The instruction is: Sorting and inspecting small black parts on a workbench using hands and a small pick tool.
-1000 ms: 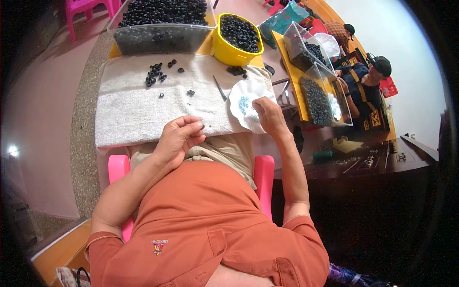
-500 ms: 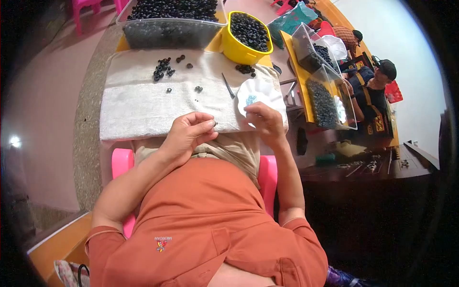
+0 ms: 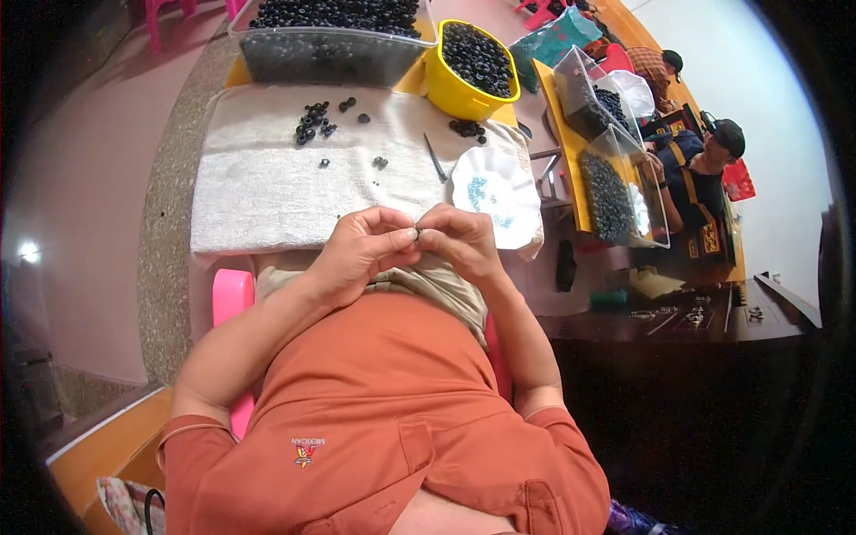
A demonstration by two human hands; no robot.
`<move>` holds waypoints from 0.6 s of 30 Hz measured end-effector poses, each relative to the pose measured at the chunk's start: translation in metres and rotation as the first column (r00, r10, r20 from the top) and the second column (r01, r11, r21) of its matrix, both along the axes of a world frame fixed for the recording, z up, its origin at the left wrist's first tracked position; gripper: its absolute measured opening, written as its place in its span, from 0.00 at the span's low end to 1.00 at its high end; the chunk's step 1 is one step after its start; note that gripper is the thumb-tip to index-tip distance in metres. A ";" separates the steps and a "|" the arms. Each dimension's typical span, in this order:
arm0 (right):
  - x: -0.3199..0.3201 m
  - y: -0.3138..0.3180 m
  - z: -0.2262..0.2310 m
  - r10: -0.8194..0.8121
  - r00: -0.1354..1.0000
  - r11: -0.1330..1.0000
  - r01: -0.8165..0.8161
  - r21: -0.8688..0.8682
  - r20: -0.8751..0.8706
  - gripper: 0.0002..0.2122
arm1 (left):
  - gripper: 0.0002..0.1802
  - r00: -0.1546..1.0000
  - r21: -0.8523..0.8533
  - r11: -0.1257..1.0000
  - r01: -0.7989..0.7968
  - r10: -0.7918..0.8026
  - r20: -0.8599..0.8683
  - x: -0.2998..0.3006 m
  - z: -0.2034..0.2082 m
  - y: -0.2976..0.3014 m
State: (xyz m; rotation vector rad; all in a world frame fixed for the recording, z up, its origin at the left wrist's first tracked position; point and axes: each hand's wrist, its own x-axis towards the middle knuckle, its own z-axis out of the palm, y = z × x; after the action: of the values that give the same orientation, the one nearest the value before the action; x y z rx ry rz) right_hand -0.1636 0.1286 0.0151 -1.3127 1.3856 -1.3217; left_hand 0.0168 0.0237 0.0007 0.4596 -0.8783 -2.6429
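Fingertips of the left hand [image 3: 361, 251] and the right hand [image 3: 464, 239] meet just above the lap, each grip pinched shut around one tiny dark bead [image 3: 417, 234] held between them, at the near edge of the white towel [image 3: 259, 192] that covers the desk. The risk, as I judge it, lies in that pinch: the bead is so small (barely a speck from the head view) that a slight slackening of either grip could let it drop into the lap or onto the floor rather than the towel, where it would be hard to find. Just beyond the right hand lies the white scalloped plate [image 3: 522, 203] with its blue specks, and a careless elbow could jog it. Farther out sit the loose dark beads [image 3: 314, 120] on the towel, the yellow bowl [image 3: 443, 85] and the clear tub [image 3: 325, 55], both full. A second ago the right hand was out over the plate and the left rested alone on the towel's edge; now both have drawn together at the middle.
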 end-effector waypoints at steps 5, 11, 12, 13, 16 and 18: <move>0.003 0.002 -0.005 -0.028 0.998 1.000 0.029 -0.007 0.057 0.04 | 0.06 0.999 -0.021 1.000 0.004 -0.003 0.036 0.000 -0.002 -0.001; 0.006 0.004 -0.002 -0.069 0.812 0.984 -0.042 0.176 0.580 0.04 | 0.06 0.999 -0.066 0.997 0.046 -0.044 0.029 0.002 0.004 0.000; 0.005 0.004 -0.003 -0.029 0.741 0.979 -0.115 0.169 0.670 0.05 | 0.06 0.999 -0.067 0.997 0.042 -0.041 0.027 0.003 0.003 0.000; 0.005 0.004 -0.004 -0.025 0.743 0.979 -0.118 0.168 0.669 0.05 | 0.06 0.999 -0.046 0.998 0.049 -0.049 0.008 0.002 0.002 0.000; 0.015 0.005 -0.003 -0.076 0.911 0.994 0.036 0.105 0.404 0.04 | 0.05 0.999 -0.017 0.999 0.029 -0.030 -0.014 0.001 -0.002 -0.002; 0.028 0.004 0.006 -0.282 0.833 0.923 0.102 -0.370 -0.477 0.05 | 0.05 1.000 -0.008 1.000 0.000 0.000 -0.016 0.001 -0.002 -0.001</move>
State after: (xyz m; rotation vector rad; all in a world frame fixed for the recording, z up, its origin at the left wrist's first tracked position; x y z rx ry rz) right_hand -0.1355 0.1325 0.0207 -1.9086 1.7552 -1.4402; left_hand 0.0175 0.0224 -0.0014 0.4358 -0.8834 -2.6382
